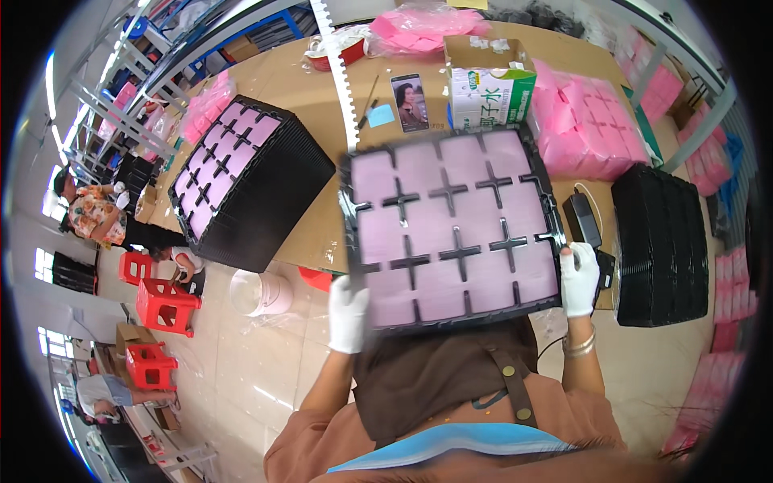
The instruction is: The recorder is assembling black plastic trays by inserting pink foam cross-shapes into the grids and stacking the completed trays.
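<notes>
A black plastic tray [459,253] with cross-shaped dividers is held in front of my body. Flat lilac-pink pieces [431,278] fill its compartments. At its lower left edge, my left hand [348,315] in a white glove closes on the rim. My right hand [580,280], also gloved in white, grips the right edge. The tray's left side is slightly blurred. To the left, a tall stack of black trays [278,201] leans at an angle on the table, its top tray filled with similar lilac-pink pieces.
On the cardboard-covered table [314,97] are a phone [411,103], a blue paper note [381,116], a carton [491,84] and pink bagged packs [592,125]. More black trays [660,245] stand right, beside a black power adapter [581,217]. Left are red stools [165,304], a bucket [262,292] and other people.
</notes>
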Tool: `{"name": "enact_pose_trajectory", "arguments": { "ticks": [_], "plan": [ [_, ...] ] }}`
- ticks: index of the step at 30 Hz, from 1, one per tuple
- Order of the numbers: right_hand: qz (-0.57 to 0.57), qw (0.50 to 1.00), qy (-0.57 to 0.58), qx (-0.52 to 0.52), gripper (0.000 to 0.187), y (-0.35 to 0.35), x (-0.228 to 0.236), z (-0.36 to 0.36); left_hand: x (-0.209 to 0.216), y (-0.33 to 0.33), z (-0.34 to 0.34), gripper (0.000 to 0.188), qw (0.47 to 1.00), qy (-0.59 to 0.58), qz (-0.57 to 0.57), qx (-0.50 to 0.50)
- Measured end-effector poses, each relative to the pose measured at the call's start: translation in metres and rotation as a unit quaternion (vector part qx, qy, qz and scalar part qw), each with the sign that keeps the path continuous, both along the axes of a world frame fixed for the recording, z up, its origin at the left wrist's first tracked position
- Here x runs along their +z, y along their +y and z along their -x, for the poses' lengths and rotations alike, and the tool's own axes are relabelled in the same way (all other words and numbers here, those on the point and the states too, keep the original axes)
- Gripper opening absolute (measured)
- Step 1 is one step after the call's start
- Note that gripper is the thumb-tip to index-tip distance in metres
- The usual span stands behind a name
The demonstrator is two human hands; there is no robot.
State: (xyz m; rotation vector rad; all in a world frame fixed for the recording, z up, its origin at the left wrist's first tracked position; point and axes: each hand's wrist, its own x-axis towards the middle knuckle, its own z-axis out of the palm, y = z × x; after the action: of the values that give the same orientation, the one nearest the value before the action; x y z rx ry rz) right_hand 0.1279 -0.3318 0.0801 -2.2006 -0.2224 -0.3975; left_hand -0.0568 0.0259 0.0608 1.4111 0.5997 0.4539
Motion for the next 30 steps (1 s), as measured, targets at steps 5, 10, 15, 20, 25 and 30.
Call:
{"name": "enact_pose_trajectory", "arguments": {
  "ticks": [5,10,15,20,25,30],
  "plan": [
    [-0.119,0.973,-0.014,0.198,0.050,0.041,0.053,0.020,0.098,0.082,0.003,0.042,0.982,-0.086,-0.115,0.120],
    [-0.061,0.962,0.047,0.260,0.024,0.058,0.015,0.020,0.146,0.244,0.008,0.030,0.962,-0.062,-0.096,0.248],
    [-0.052,0.953,0.094,0.284,0.016,0.066,-0.001,0.035,0.122,0.384,0.044,0.021,0.925,0.058,-0.209,0.313],
    [-0.018,0.960,0.099,0.260,0.017,0.059,-0.009,0.027,0.087,0.399,0.023,0.015,0.952,0.096,-0.115,0.268],
    [-0.011,0.951,0.099,0.291,0.017,0.073,-0.011,0.018,0.075,0.457,0.098,0.029,0.926,0.126,-0.180,0.307],
    [0.005,0.955,0.115,0.273,0.017,0.084,-0.011,0.012,0.137,0.252,-0.062,0.036,0.641,0.063,-0.702,0.305]
  ]
}}
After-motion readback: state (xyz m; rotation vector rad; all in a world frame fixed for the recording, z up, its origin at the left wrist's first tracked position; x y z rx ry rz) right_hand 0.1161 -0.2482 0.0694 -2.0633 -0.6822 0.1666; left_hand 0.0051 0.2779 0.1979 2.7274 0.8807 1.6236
